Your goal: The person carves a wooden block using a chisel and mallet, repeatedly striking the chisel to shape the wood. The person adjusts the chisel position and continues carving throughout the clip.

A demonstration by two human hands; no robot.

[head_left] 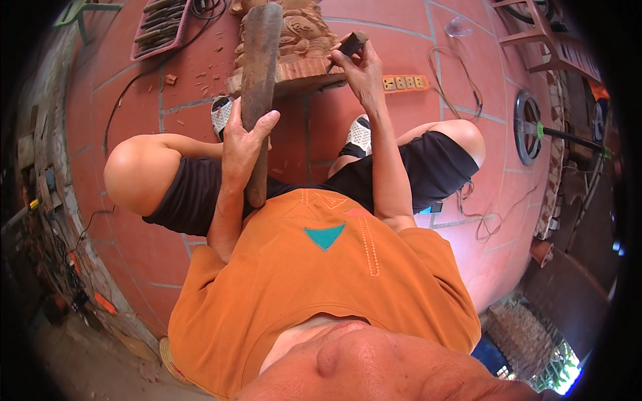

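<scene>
My left hand [242, 144] is wrapped round a long wooden mallet [261, 63], a club shape with a broad flat head and a narrower handle. Its head points away from me, over the left part of a carved wooden block [304, 33]. Raised relief shapes cover the block's top. My right hand [364, 77], at the block's near right corner, pinches a chisel [352, 44] by its dark, stubby handle. A thin dark part of it shows below my fingers; the cutting end is mostly hidden.
A pink basket [160, 50] of carving tools lies at the far left, with wood chips [170, 79] nearby. An orange power strip [404, 83] and its cable lie right of the block. A plastic chair [545, 40] and a wheel [527, 127] are farther right.
</scene>
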